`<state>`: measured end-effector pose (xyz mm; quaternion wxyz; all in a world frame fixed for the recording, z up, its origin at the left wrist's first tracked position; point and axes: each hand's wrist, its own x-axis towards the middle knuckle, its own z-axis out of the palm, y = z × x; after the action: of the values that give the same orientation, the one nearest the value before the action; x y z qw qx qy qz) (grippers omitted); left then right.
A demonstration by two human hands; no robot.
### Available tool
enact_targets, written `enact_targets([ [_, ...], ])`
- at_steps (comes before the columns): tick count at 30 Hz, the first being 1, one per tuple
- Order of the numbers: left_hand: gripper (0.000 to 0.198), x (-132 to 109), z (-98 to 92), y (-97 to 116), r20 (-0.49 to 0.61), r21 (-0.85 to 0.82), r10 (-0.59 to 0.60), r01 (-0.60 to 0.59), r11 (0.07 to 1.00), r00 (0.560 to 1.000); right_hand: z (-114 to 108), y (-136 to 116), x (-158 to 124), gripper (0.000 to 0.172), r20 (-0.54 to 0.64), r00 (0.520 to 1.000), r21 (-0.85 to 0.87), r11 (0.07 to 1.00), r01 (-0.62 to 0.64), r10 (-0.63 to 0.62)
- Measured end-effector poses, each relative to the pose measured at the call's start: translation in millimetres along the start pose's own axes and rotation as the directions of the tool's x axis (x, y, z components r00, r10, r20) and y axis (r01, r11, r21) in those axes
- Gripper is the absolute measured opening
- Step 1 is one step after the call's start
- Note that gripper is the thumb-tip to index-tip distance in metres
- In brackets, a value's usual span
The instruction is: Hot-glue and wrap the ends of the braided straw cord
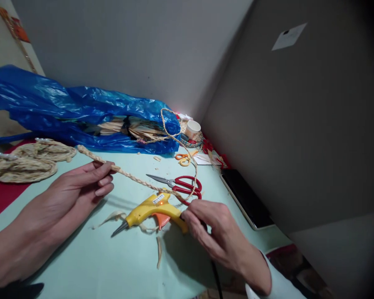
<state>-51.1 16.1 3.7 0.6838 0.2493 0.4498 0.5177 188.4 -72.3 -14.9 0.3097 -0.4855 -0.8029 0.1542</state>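
Note:
My left hand [77,189] is closed around a braided straw cord [134,177] that runs from the coiled mats across the table, over the red scissors, and loops up toward the blue bag. My right hand [213,230] is closed on the handle end of a yellow hot glue gun [151,210] lying on the pale green table [81,265], nozzle pointing left. An orange light glows on the gun's body.
Red-handled scissors [182,184] lie just behind the glue gun. A blue plastic bag [81,112] with straw strips lies at the back. Coiled woven mats [28,160] sit at the left. Orange scissors [183,158], a white cup [193,128] and a dark tablet [246,197] are at the right.

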Motion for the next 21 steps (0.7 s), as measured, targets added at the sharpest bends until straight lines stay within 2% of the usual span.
enact_targets([
  [1,0.022,0.4,-0.7,-1.2,0.006,0.007,-0.015,0.015,1.0,1.0,-1.1,-0.9,-3.0,0.025,0.05,0.999,-0.003,1.0,0.016,-0.016],
  [2,0.022,0.8,-1.8,-2.5,-0.01,-0.024,0.028,-0.028,0.999,1.0,-1.8,-1.3,-5.5,0.017,0.095,0.995,-0.013,1.0,0.027,-0.026],
  [3,0.02,1.1,-3.1,-3.8,0.025,-0.013,0.0,0.001,1.0,1.0,-1.9,-1.1,-7.6,0.016,0.121,0.992,-0.035,0.999,0.034,-0.03],
  [4,0.019,1.2,-4.2,-4.8,0.01,-0.029,0.023,-0.023,0.999,1.0,-1.0,0.0,-9.2,0.02,0.131,0.991,-0.07,0.997,0.043,-0.033],
  [6,0.017,0.4,-5.4,-5.7,0.023,-0.033,0.03,-0.029,0.999,0.999,4.2,4.6,-11.3,0.023,0.101,0.995,-0.184,0.982,0.042,-0.024],
  [10,0.023,-3.6,-4.7,-5.0,0.044,-0.04,0.008,-0.006,0.999,0.999,23.4,17.6,-12.3,0.006,0.082,0.996,-0.445,0.895,0.017,0.022],
  [13,0.022,-5.6,-6.3,-6.1,0.048,-0.058,0.002,0.001,0.998,0.999,32.6,21.6,-11.2,0.008,0.117,0.992,-0.508,0.861,0.023,0.042],
  [16,0.015,-6.0,-9.6,-8.0,0.053,-0.073,-0.021,0.025,0.997,0.998,30.9,15.9,-8.2,0.01,0.125,0.987,-0.423,0.905,-0.041,0.104],
  [19,0.014,-6.3,-9.4,-7.7,0.062,-0.086,-0.046,0.052,0.995,0.997,24.2,6.3,-5.7,0.008,0.174,0.946,-0.217,0.948,-0.233,0.273],
  [21,0.014,-7.0,-6.6,-6.0,0.067,-0.084,-0.045,0.051,0.995,0.997,20.8,2.4,-6.0,0.011,0.203,0.923,-0.048,0.945,-0.325,0.328],
])
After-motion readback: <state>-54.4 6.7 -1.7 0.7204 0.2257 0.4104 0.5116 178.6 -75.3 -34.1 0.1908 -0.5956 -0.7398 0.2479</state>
